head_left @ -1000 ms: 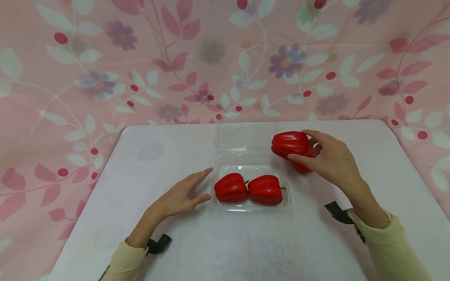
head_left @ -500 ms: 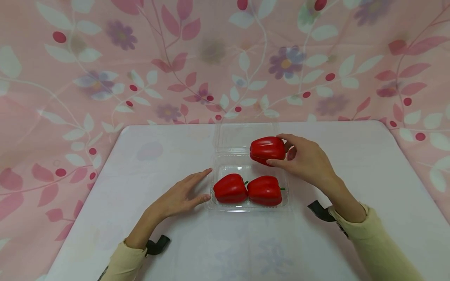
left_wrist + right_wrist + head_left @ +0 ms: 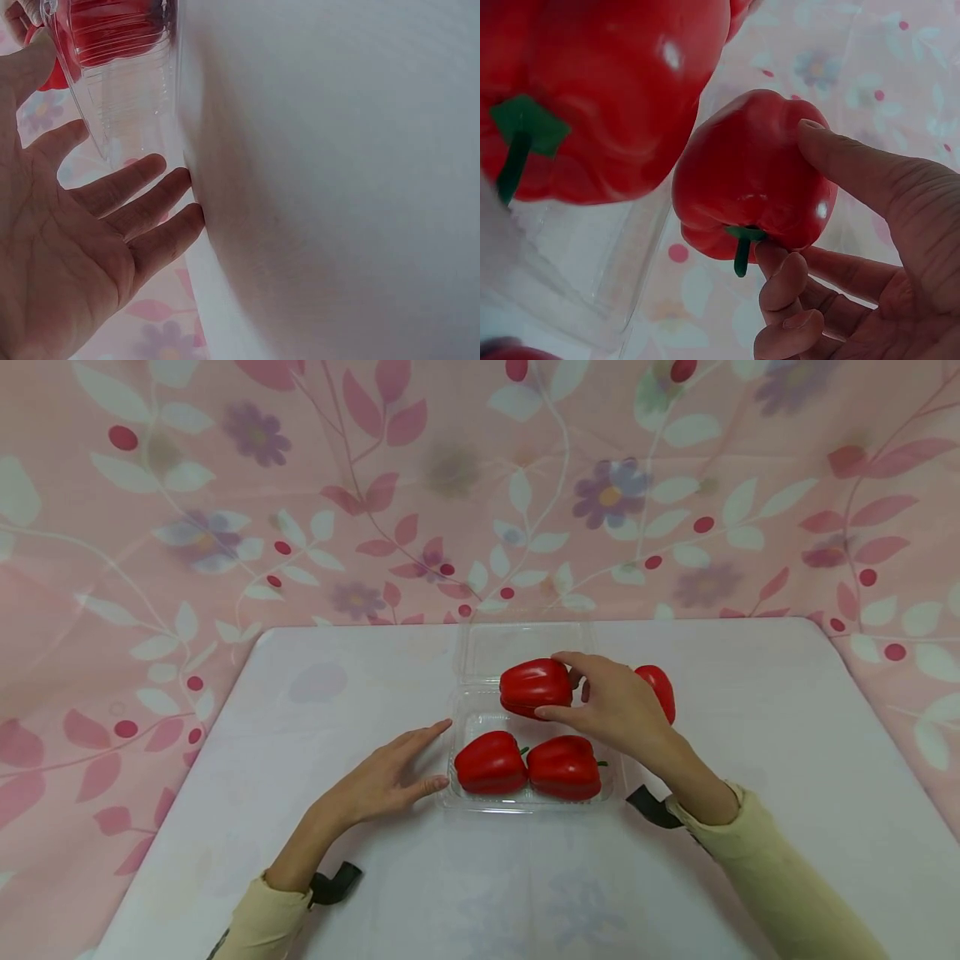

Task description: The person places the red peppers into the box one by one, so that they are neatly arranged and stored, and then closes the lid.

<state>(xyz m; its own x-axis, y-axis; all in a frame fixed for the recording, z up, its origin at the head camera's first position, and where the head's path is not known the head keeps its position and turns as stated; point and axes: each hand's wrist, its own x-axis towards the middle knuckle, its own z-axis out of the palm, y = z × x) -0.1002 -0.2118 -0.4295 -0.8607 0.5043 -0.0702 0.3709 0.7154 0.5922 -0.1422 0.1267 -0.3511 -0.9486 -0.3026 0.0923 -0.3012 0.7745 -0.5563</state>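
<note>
Right hand grips a held pepper between thumb and fingers, over the back half of the clear box. We count two red peppers in the box's front half, side by side: a left pepper and a right pepper. We note the lid laid back behind. Outside, right of the box, we find a fourth pepper, partly hidden. We record the left hand with fingers extended, beside the box's left wall.
</note>
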